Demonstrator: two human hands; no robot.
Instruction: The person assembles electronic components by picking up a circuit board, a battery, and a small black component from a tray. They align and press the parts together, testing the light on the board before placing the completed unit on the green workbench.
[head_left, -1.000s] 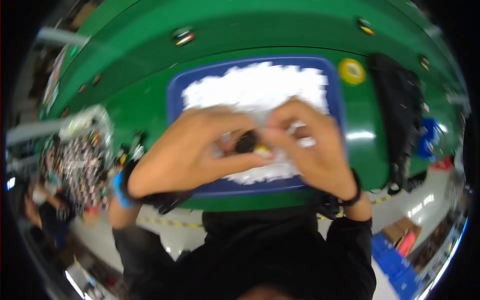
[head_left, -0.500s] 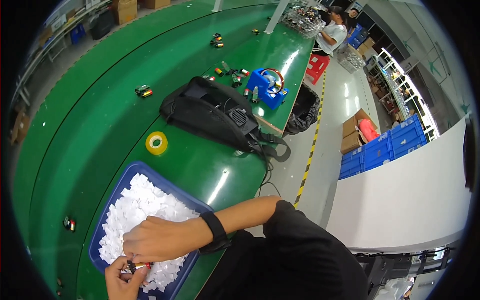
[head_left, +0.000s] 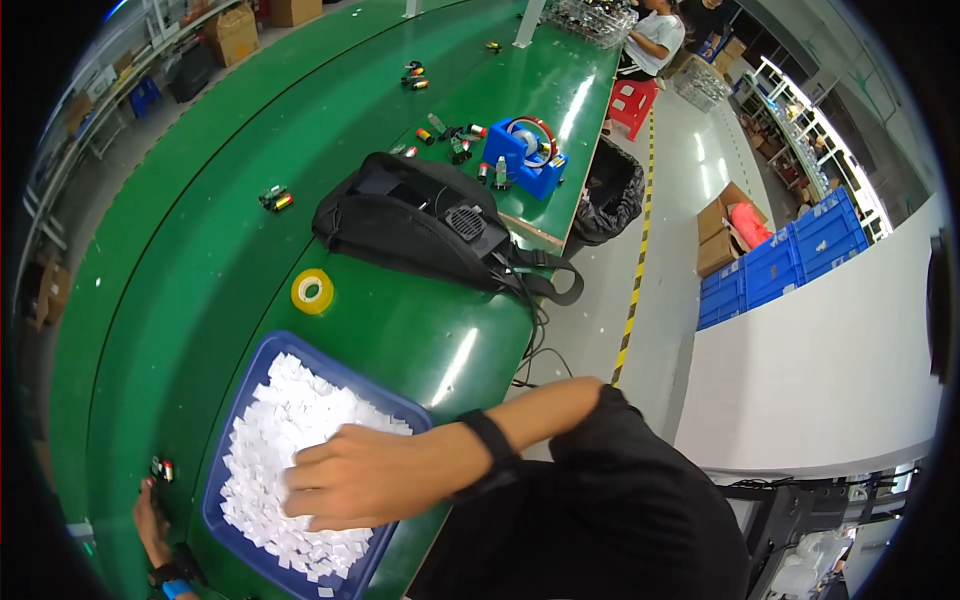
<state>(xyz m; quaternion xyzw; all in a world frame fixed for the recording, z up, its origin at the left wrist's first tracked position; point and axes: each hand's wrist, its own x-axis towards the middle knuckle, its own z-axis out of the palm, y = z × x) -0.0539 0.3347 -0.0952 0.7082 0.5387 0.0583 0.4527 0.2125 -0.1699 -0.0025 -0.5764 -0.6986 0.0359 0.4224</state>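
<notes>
My right hand [head_left: 355,480] is over a blue tray [head_left: 262,357] full of small white square slips [head_left: 300,410]. Its fingers are spread and curved down, with the tips at the slips and slightly blurred; I see nothing held in them. My left hand [head_left: 152,525] is out past the tray's left side, its fingers stretched forward. The fingertips are close to a small dark component with a red and yellowish barrel [head_left: 163,468] on the green surface; whether they touch is too small to tell.
A roll of yellow tape [head_left: 312,291] lies beyond the tray, then a black bag [head_left: 415,225]. Behind it are a blue holder [head_left: 525,160] and several small components [head_left: 460,140]. A black-lined bin [head_left: 608,195] stands by the table edge. A person [head_left: 652,40] sits far right.
My left hand has moved away from the tray to the left; the component it held over the slips no longer shows in it. My right hand has separated from it and spread over the slips.
</notes>
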